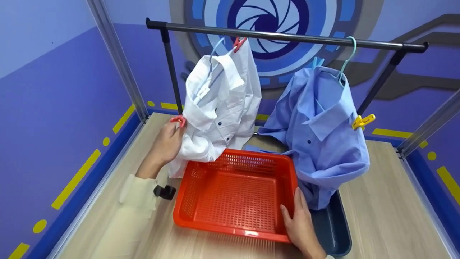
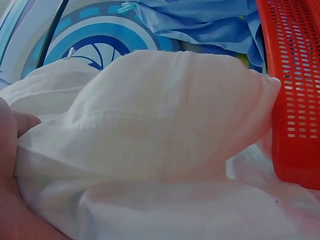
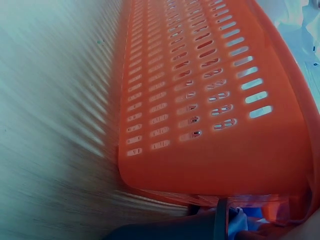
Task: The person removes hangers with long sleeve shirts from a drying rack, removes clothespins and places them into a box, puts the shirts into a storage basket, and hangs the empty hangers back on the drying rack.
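One red basket [image 1: 235,199] lies left of the gripping right hand [image 1: 301,223].

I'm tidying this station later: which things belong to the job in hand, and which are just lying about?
Likely in the job:
white shirt
red clip, pinched by the left hand
red basket, right hand on its rim
rail

Seemingly just there:
blue shirt, hanging nearby
yellow clip on it
dark tub

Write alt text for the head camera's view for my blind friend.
A person's left fingers pinch a red clothespin against a white button-up shirt; right fingers hold a red plastic basket. A blue button-up shirt hangs alongside from a black clothes rack.
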The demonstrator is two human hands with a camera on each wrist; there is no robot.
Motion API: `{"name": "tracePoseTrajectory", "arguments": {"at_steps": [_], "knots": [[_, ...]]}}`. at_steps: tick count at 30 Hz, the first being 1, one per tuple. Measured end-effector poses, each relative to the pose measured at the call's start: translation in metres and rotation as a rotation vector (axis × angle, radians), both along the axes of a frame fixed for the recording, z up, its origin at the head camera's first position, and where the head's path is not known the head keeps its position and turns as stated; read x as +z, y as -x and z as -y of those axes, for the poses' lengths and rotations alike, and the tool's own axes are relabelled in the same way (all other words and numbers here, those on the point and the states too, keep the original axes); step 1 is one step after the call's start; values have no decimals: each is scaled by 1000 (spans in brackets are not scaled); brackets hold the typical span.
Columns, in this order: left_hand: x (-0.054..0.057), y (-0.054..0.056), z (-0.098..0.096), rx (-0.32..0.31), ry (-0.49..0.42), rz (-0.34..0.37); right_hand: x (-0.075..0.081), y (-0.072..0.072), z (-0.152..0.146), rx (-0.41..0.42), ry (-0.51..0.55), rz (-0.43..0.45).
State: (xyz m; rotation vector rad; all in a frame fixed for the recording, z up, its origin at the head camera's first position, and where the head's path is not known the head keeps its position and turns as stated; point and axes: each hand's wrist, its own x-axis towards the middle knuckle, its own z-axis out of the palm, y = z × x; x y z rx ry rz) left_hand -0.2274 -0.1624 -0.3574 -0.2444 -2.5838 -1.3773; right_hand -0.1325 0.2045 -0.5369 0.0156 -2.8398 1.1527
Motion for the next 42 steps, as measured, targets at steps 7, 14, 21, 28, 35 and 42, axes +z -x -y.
{"name": "tracePoseTrajectory", "arguments": {"at_steps": [7,14,21,28,35,42], "knots": [[-12,-15,1,-22,31,-32,-3,0,-1,-13,-6,-59],[-22,-27,0,-27,73,-30,-4,0,-2,-22,-4,-93],[-33,-34,-2,-21,120,-26,-4,-1,-2,-19,11,-71],[-40,-37,-3,-21,129,-50,-3,-1,-1,-23,20,-77],[-46,-42,-2,-4,112,-108,-4,0,-2,-32,17,-97],[-48,-46,-5,-6,91,-120,-4,0,-1,-35,45,-101]]}}
